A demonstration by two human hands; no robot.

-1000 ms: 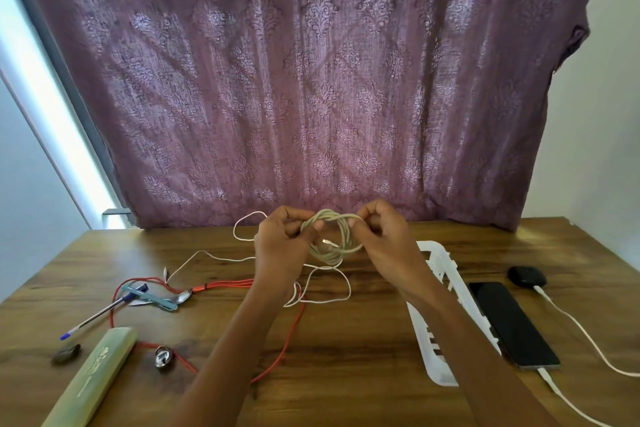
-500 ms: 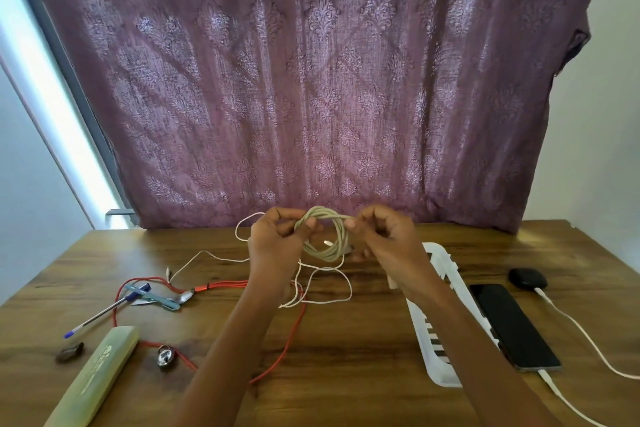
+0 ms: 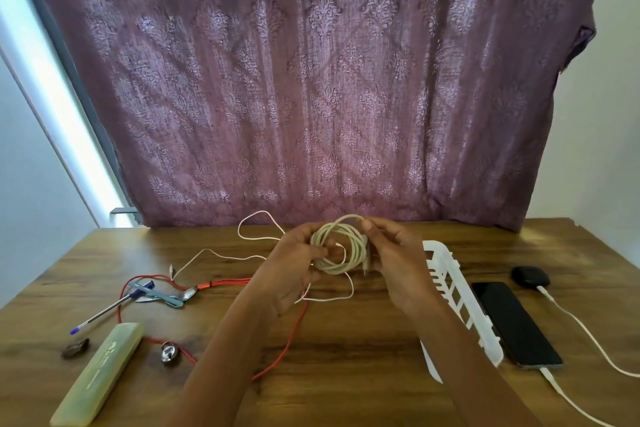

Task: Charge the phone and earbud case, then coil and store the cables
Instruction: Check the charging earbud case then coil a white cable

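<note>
A cream cable coil (image 3: pixel 349 262) is held above the table's far middle. My left hand (image 3: pixel 294 263) pinches its left side and my right hand (image 3: pixel 398 260) grips its right side. A thin white cable (image 3: pixel 263 255) trails loose from the coil over the wood. A red cable (image 3: pixel 277 350) loops under my left forearm. At the right lies a black phone (image 3: pixel 512 322) with a white cable (image 3: pixel 568 399) plugged into its near end. Beyond it sits a black earbud case (image 3: pixel 530 276), with a second white cable (image 3: pixel 588 333) plugged in.
A white slotted plastic tray (image 3: pixel 450 284) lies between my right arm and the phone. At the left are a blue pen (image 3: pixel 107 308), a spoon (image 3: pixel 173 296), a pale green case (image 3: pixel 100 374), a small metal padlock (image 3: pixel 169 352) and a dark pebble (image 3: pixel 74 347). A purple curtain (image 3: pixel 311 80) hangs behind the wooden table (image 3: pixel 346 374).
Both hands have kept the coil and turned it slightly, my right fingers shifting round its top and right side. The loose white tail has moved a little.
</note>
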